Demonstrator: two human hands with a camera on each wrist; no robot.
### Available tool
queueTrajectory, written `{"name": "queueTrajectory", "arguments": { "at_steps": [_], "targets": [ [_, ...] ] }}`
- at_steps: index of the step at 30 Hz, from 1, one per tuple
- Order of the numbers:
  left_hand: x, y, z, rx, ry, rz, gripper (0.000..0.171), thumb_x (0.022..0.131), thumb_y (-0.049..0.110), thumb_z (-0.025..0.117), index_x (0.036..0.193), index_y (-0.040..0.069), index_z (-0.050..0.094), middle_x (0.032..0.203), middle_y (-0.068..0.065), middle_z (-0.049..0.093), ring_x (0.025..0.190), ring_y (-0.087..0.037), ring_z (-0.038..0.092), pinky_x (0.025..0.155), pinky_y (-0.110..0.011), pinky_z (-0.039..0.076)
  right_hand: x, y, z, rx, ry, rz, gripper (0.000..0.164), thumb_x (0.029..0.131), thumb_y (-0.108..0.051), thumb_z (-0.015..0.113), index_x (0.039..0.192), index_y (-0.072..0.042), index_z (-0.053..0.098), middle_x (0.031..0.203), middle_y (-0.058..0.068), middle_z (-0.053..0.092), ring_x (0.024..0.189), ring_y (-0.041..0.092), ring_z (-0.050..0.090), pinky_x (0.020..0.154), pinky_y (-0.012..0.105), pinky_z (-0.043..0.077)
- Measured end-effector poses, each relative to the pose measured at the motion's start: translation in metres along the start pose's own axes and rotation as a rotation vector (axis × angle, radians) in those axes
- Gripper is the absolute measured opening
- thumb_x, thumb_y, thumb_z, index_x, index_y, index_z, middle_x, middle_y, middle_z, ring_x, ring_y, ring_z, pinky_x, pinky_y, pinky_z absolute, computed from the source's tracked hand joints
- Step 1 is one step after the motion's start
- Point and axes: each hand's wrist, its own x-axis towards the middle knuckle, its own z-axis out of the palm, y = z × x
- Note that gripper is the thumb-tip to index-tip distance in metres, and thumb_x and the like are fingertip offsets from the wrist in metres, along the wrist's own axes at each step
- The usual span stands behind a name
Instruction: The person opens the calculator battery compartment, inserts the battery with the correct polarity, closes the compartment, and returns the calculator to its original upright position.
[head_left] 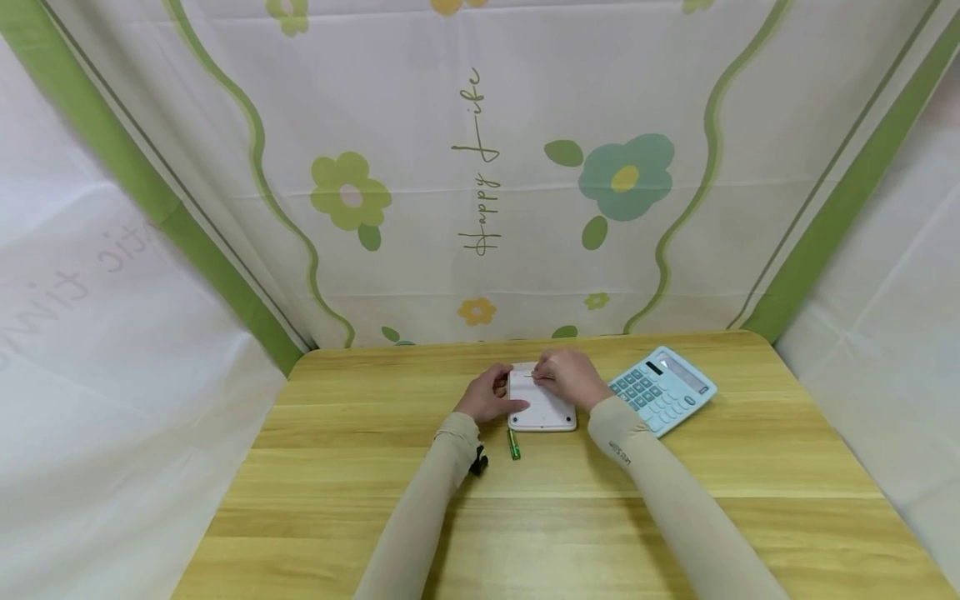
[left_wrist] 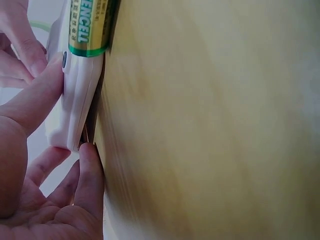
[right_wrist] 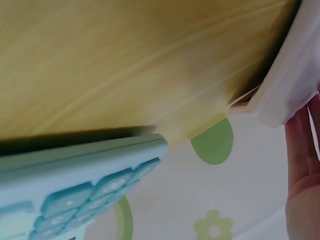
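A flat whitish device (head_left: 545,411), shaped like a calculator, lies on the table with its plain back upward and dark round spots at its near corners. My left hand (head_left: 489,395) grips its left side, thumb over the top face and fingers against the edge. Over the device's far part bends my right hand (head_left: 567,376). Its fingertips meet near a small thin yellowish line, too tiny to tell whether they pinch anything. A green and gold battery (head_left: 513,444) lies just beyond the near left corner. In the left wrist view this battery (left_wrist: 92,25) appears beside the device (left_wrist: 80,100).
A light blue calculator (head_left: 666,390) lies face up and slanted at the right, close to my right forearm. The wooden table (head_left: 322,500) ends at a white flowered curtain (head_left: 420,250). A small black object (head_left: 478,461) sits at my left wrist.
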Motion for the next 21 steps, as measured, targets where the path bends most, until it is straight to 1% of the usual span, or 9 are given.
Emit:
{"name": "queueTrajectory", "arguments": {
  "at_steps": [3, 7, 14, 21],
  "targets": [
    [-0.001, 0.0005, -0.0005, 0.004, -0.001, -0.001, 0.076, 0.088, 0.024, 0.085, 0.151, 0.007, 0.047, 0.147, -0.013, 0.057, 0.137, -0.03, 0.056, 0.113, -0.041, 0.05, -0.0017, 0.0013, 0.001, -0.012, 0.006, -0.007, 0.011, 0.09, -0.018, 0.082, 0.1, -0.015, 0.084, 0.095, -0.001, 0.075, 0.085, 0.016, 0.072, 0.079, 0.032, 0.061],
    [-0.0015, 0.0012, -0.0005, 0.007, -0.006, -0.009, 0.076, 0.089, 0.024, 0.084, 0.153, 0.008, 0.046, 0.148, -0.012, 0.057, 0.137, -0.028, 0.055, 0.113, -0.039, 0.05, -0.0036, 0.0017, 0.0006, -0.024, 0.019, -0.018, 0.012, 0.09, -0.018, 0.082, 0.102, -0.016, 0.084, 0.09, -0.002, 0.073, 0.079, 0.015, 0.07, 0.073, 0.032, 0.06],
    [-0.0025, 0.0029, -0.0006, 0.003, -0.005, 0.0, 0.077, 0.089, 0.023, 0.085, 0.153, 0.006, 0.045, 0.148, -0.014, 0.057, 0.137, -0.03, 0.055, 0.113, -0.041, 0.05, -0.0041, 0.0033, 0.0009, -0.02, 0.018, -0.017, 0.013, 0.09, -0.019, 0.082, 0.104, -0.018, 0.084, 0.09, -0.003, 0.073, 0.078, 0.013, 0.069, 0.072, 0.031, 0.059],
    [-0.001, 0.0014, 0.0004, -0.003, -0.001, -0.008, 0.076, 0.089, 0.024, 0.085, 0.152, 0.008, 0.046, 0.147, -0.014, 0.057, 0.137, -0.03, 0.055, 0.113, -0.041, 0.05, -0.0061, 0.0028, -0.0011, -0.063, 0.012, -0.063, 0.015, 0.091, -0.02, 0.082, 0.105, -0.016, 0.084, 0.09, -0.002, 0.071, 0.077, 0.013, 0.067, 0.07, 0.031, 0.059]
  ]
}}
